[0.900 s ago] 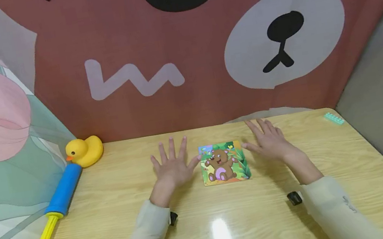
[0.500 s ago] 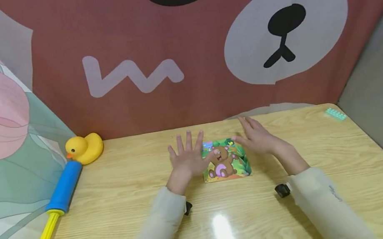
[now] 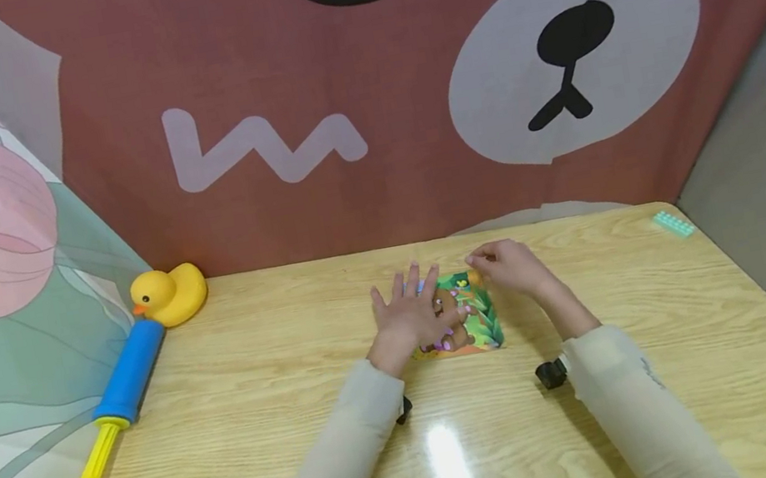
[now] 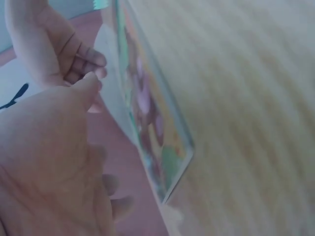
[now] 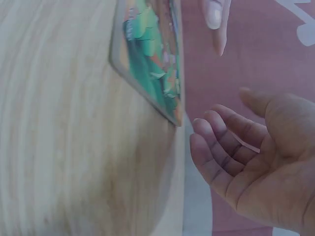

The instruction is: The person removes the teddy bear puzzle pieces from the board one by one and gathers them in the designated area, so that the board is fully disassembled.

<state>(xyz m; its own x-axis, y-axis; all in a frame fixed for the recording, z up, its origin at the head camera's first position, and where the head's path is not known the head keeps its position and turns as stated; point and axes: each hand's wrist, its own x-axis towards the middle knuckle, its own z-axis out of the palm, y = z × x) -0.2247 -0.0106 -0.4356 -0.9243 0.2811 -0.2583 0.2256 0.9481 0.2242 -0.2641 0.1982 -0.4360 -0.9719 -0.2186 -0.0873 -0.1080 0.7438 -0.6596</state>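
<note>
Brown bear-face backdrop (image 3: 422, 198) behind, wood-grain table (image 3: 227, 400) under everything. Cartoon-bear board (image 3: 486, 316) lies flat on it, picture side up.

Left hand (image 3: 408, 319): fingers spread, holding nothing, hovering over the board's left half. Right hand (image 3: 513, 264): fingers loosely bent, thumb apart, nothing visible in its grasp, just off the board's far right corner. Wrist views show gaps to the board — no contact.

Step, best guess: hands positioned at the board, before any hold. A move on it would call for steadying with the palm and getting fingertips to the edge — it's thin and flat, so probably awkward to get under.

Around: rubber duck (image 3: 174, 298) and blue-and-yellow hand pump (image 3: 127, 373) well left of the board, teal studded strip (image 3: 674, 224) well right. None blocks access; only the left hand covers part of the print. Can't tell whether the board is cut into pieces.
</note>
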